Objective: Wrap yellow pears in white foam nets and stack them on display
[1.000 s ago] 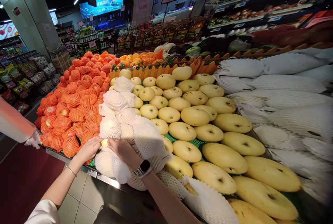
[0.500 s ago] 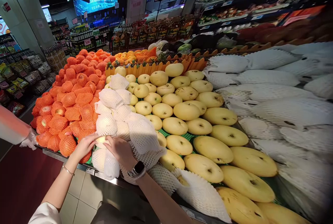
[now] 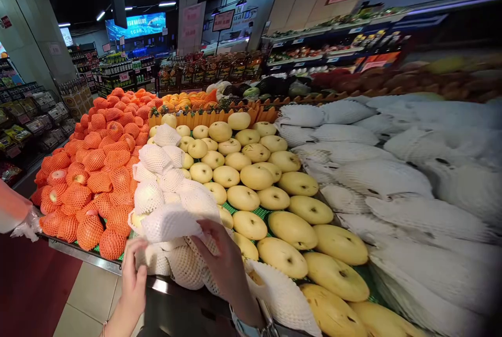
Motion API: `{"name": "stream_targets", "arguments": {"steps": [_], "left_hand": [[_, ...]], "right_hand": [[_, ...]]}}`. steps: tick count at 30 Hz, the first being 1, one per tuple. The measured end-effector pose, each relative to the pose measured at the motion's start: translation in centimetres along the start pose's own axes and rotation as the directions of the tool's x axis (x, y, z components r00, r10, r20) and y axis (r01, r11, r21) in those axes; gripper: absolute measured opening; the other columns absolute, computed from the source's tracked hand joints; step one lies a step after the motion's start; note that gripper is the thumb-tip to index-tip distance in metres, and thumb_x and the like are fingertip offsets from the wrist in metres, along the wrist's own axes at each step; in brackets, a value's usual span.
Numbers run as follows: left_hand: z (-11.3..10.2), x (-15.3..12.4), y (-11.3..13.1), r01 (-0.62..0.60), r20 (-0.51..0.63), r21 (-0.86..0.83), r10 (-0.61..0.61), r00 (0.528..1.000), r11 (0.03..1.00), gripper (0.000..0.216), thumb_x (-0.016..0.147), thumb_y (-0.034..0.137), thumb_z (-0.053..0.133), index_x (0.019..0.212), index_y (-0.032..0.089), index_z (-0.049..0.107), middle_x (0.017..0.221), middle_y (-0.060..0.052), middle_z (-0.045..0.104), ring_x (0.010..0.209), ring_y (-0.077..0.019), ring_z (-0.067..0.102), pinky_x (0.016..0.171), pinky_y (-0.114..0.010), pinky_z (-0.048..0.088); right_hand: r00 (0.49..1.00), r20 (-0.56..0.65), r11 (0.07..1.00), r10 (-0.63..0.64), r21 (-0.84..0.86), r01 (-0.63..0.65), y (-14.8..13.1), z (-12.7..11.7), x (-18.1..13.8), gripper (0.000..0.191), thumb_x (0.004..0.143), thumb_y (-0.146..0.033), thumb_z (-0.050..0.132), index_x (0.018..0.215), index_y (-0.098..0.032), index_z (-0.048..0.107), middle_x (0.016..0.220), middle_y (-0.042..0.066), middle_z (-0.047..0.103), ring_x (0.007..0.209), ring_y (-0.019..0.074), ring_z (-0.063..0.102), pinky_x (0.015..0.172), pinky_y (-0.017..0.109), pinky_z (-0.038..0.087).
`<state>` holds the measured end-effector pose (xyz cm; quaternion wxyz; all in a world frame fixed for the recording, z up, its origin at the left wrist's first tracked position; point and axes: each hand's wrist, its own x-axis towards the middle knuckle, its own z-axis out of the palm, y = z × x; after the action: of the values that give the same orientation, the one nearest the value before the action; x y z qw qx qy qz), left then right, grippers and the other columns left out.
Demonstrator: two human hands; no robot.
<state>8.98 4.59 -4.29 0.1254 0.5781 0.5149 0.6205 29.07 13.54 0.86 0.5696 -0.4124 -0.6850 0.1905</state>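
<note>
Gripping a white foam net sleeve (image 3: 170, 222) w/ both hands: left hand (image 3: 134, 274) pinches its lower edge, right hand (image 3: 223, 258) clutches the side, above netted pears (image 3: 157, 196) at display front, beside smooth yellow pears (image 3: 251, 224).

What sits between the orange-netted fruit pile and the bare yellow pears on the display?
In the head view, a strip of pears in white foam nets separates the orange-netted fruit from the bare yellow pears.

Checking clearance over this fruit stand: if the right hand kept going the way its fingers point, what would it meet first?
Probably the white foam net that the right hand already touches; past it, the net-wrapped fruit. Depth is unclear.
</note>
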Motion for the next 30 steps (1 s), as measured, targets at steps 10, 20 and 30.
{"name": "stream_targets", "arguments": {"steps": [10, 20, 30], "left_hand": [[1.2, 4.7, 0.8, 0.327, 0.046, -0.300, -0.329, 0.943, 0.896, 0.054, 0.076, 0.065, 0.071, 0.110, 0.024, 0.060, 0.088, -0.001, 0.068, 0.091, -0.0186, 0.065, 0.090, -0.030, 0.051], [-1.2, 5.2, 2.3, 0.611, 0.299, -0.417, -0.534, 0.791, 0.673, 0.029, 0.067, 0.043, 0.079, 0.077, 0.017, 0.074, 0.072, -0.002, 0.070, 0.072, -0.0149, 0.061, 0.073, -0.024, 0.047], [-0.6, 2.9, 2.2, 0.548, 0.563, -0.088, -0.412, 0.716, 0.832, 0.033, 0.065, 0.047, 0.080, 0.084, 0.020, 0.080, 0.088, -0.010, 0.077, 0.102, -0.0298, 0.067, 0.106, -0.045, 0.051]], "right_hand": [[0.985, -0.004, 0.983, -0.174, 0.052, 0.174, 0.2, -0.4, -4.3, 0.013, 0.102, -0.034, 0.048, 0.110, -0.026, 0.054, 0.093, 0.006, 0.069, 0.095, 0.0191, 0.073, 0.078, 0.027, 0.063], [0.972, 0.235, 1.000, -0.020, -0.014, 0.024, 1.3, -0.7, -5.0, 0.021, 0.095, -0.033, 0.057, 0.111, -0.021, 0.054, 0.097, 0.010, 0.072, 0.086, 0.0221, 0.075, 0.075, 0.030, 0.064], [0.916, 0.392, 0.986, -0.083, -0.098, 0.131, 1.2, -1.7, -5.9, 0.062, 0.071, -0.006, 0.040, 0.129, -0.017, 0.057, 0.124, 0.016, 0.068, 0.125, 0.0321, 0.061, 0.095, 0.047, 0.059]]}}
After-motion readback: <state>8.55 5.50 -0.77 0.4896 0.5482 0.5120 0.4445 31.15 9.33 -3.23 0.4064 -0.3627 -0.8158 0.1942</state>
